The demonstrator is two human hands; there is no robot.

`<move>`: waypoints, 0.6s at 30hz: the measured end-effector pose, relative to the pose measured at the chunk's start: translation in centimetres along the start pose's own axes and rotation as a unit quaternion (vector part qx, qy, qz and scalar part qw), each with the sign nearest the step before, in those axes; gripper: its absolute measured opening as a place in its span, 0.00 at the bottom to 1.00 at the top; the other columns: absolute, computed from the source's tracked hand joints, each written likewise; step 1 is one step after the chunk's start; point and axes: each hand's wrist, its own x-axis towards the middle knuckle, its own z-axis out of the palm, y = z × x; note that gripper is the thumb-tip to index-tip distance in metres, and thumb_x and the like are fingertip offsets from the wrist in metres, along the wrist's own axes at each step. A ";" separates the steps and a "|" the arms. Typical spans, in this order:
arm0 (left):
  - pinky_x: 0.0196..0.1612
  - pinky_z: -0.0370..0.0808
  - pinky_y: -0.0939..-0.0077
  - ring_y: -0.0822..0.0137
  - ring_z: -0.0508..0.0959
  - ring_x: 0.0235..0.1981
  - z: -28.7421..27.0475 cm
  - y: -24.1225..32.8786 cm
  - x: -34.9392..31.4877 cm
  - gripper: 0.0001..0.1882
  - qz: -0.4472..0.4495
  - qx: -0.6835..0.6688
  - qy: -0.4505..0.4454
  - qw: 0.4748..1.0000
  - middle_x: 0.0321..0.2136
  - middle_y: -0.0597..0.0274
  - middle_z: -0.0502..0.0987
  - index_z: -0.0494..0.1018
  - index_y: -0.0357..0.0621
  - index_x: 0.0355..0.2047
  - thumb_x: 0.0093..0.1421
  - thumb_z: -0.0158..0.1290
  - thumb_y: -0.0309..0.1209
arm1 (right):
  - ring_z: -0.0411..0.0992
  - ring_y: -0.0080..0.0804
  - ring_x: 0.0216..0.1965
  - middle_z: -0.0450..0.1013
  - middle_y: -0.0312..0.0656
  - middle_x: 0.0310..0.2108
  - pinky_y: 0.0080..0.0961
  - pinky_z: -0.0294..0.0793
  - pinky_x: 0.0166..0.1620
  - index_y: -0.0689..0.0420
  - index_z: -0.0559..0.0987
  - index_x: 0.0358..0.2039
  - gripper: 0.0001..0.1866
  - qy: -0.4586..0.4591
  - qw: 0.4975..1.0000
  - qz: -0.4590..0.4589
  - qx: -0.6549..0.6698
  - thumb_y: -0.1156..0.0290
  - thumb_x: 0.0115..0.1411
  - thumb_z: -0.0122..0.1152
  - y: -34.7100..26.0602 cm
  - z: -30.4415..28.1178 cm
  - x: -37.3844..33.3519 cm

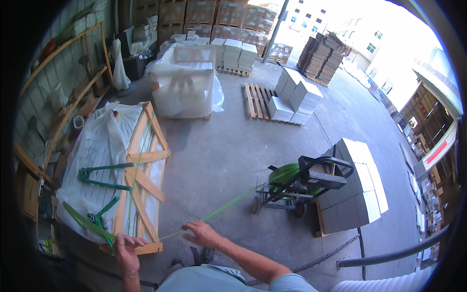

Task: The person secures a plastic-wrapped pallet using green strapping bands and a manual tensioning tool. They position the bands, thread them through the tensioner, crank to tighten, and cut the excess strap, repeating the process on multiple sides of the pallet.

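My left hand (127, 254) pinches a green strap (89, 222), whose end loops up to the left over a wrapped crate (142, 187). To its right, my right hand (202, 234) closes its fingers on the same strap. From there the strap slants up to a roll of green strapping (284, 176) on a black wheeled cart (311, 182). The crate has a wooden frame and white plastic film. On its top lie a long-handled green tool (108, 168) and a second green hand tool (99, 216), partly behind the strap.
Stacked white boxes (348, 194) stand behind the cart. Farther off are a pallet (258, 102) with white boxes, a film-wrapped crate (185, 92) and stacked brown sheets (321, 58). A wooden rack (73, 104) lines the left wall; a dark pipe (394, 258) crosses the lower right.
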 end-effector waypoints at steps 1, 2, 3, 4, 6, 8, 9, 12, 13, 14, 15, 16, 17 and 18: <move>0.33 0.76 0.59 0.57 0.75 0.20 -0.3 0.6 0.3 0.21 -0.001 0.003 0.017 1.000 0.16 0.52 0.72 0.61 0.43 0.24 0.70 0.33 0.43 | 0.71 0.48 0.43 0.73 0.48 0.40 0.39 0.71 0.47 0.58 0.75 0.42 0.15 0.010 0.999 0.014 -0.027 0.62 0.59 0.58 2.4 -0.3 -0.5; 0.33 0.75 0.61 0.57 0.75 0.20 -0.6 1.0 0.4 0.21 0.006 0.001 0.018 1.000 0.16 0.54 0.71 0.62 0.44 0.24 0.70 0.33 0.44 | 0.71 0.48 0.43 0.73 0.48 0.41 0.39 0.71 0.47 0.58 0.75 0.42 0.16 -0.002 0.998 0.046 -0.053 0.61 0.59 0.57 4.9 -0.8 -1.2; 0.33 0.75 0.61 0.57 0.75 0.20 -0.9 1.4 0.6 0.21 0.009 -0.004 0.039 0.999 0.16 0.55 0.70 0.61 0.44 0.24 0.70 0.34 0.44 | 0.71 0.48 0.43 0.73 0.48 0.41 0.40 0.71 0.47 0.58 0.75 0.42 0.16 -0.034 0.992 0.089 -0.088 0.60 0.60 0.56 7.1 -1.1 -2.1; 0.33 0.75 0.61 0.58 0.74 0.19 -1.4 1.9 0.9 0.21 0.012 -0.008 0.060 0.998 0.15 0.55 0.70 0.61 0.44 0.24 0.70 0.34 0.43 | 0.71 0.48 0.44 0.73 0.49 0.41 0.40 0.71 0.47 0.58 0.75 0.42 0.16 -0.031 0.993 0.072 -0.090 0.60 0.60 0.55 8.8 -1.4 -3.2; 0.32 0.74 0.63 0.59 0.72 0.19 -2.2 2.7 1.4 0.20 0.038 -0.019 0.081 0.996 0.14 0.58 0.67 0.61 0.45 0.25 0.70 0.35 0.43 | 0.71 0.48 0.44 0.74 0.50 0.40 0.41 0.71 0.47 0.58 0.76 0.40 0.15 -0.087 0.983 0.108 -0.122 0.59 0.61 0.54 11.2 -1.5 -4.1; 0.31 0.73 0.65 0.61 0.72 0.19 -3.2 3.7 2.4 0.19 0.048 -0.028 0.122 0.991 0.14 0.59 0.67 0.61 0.45 0.26 0.70 0.35 0.43 | 0.71 0.49 0.43 0.74 0.51 0.39 0.42 0.71 0.45 0.59 0.76 0.37 0.16 -0.127 0.983 0.094 -0.094 0.57 0.63 0.52 11.7 -0.9 -4.3; 0.31 0.72 0.66 0.62 0.71 0.19 -3.7 4.2 3.1 0.19 0.064 -0.040 0.126 0.989 0.15 0.59 0.67 0.61 0.46 0.26 0.70 0.35 0.44 | 0.71 0.50 0.43 0.74 0.52 0.38 0.42 0.72 0.44 0.59 0.76 0.35 0.17 -0.155 0.980 0.097 -0.084 0.56 0.63 0.50 11.4 -0.5 -4.0; 0.32 0.71 0.68 0.63 0.70 0.21 -5.7 6.4 5.4 0.19 0.078 -0.071 0.135 0.985 0.18 0.62 0.67 0.62 0.47 0.26 0.69 0.38 0.46 | 0.73 0.51 0.35 0.75 0.50 0.29 0.44 0.72 0.39 0.59 0.76 0.29 0.20 -0.147 0.981 0.111 -0.060 0.54 0.65 0.47 9.0 1.2 -1.7; 0.32 0.71 0.68 0.63 0.70 0.21 -6.3 7.0 6.3 0.19 0.089 -0.089 0.133 0.983 0.19 0.63 0.67 0.62 0.47 0.26 0.69 0.38 0.46 | 0.73 0.52 0.34 0.74 0.50 0.28 0.44 0.72 0.38 0.59 0.75 0.28 0.20 -0.143 0.983 0.105 -0.049 0.54 0.65 0.47 8.0 1.5 -0.7; 0.35 0.70 0.68 0.63 0.70 0.23 -6.8 7.4 7.1 0.18 0.107 -0.089 0.065 0.988 0.20 0.63 0.68 0.63 0.47 0.28 0.69 0.39 0.46 | 0.73 0.53 0.32 0.73 0.51 0.26 0.44 0.72 0.36 0.60 0.75 0.28 0.20 -0.136 0.985 0.096 -0.036 0.55 0.65 0.48 7.1 1.7 0.6; 0.36 0.70 0.67 0.63 0.71 0.24 -6.8 7.0 7.8 0.18 0.086 -0.092 0.122 0.985 0.21 0.63 0.68 0.64 0.47 0.29 0.69 0.39 0.46 | 0.72 0.54 0.30 0.73 0.52 0.25 0.44 0.72 0.34 0.60 0.74 0.27 0.20 -0.133 0.986 0.093 -0.023 0.55 0.64 0.49 6.2 1.8 1.8; 0.37 0.70 0.67 0.63 0.71 0.25 -6.6 6.2 8.4 0.18 0.079 -0.095 0.138 0.983 0.21 0.63 0.68 0.64 0.47 0.29 0.69 0.39 0.46 | 0.72 0.53 0.28 0.72 0.52 0.23 0.44 0.72 0.32 0.60 0.74 0.24 0.21 -0.104 0.992 0.074 -0.013 0.55 0.64 0.49 5.1 1.8 3.2; 0.38 0.70 0.67 0.63 0.71 0.26 -6.3 5.6 9.2 0.18 0.084 -0.103 0.138 0.982 0.21 0.62 0.68 0.65 0.46 0.30 0.69 0.39 0.46 | 0.72 0.53 0.28 0.72 0.52 0.23 0.44 0.72 0.32 0.60 0.74 0.25 0.21 -0.105 0.991 0.078 -0.013 0.55 0.64 0.49 4.0 1.8 4.7; 0.41 0.71 0.64 0.61 0.73 0.30 -5.6 4.2 10.2 0.18 0.067 -0.099 0.094 0.988 0.24 0.60 0.71 0.67 0.45 0.33 0.69 0.37 0.46 | 0.73 0.53 0.29 0.73 0.52 0.23 0.43 0.72 0.32 0.60 0.75 0.25 0.21 -0.111 0.990 0.084 -0.015 0.55 0.64 0.49 3.0 1.6 6.6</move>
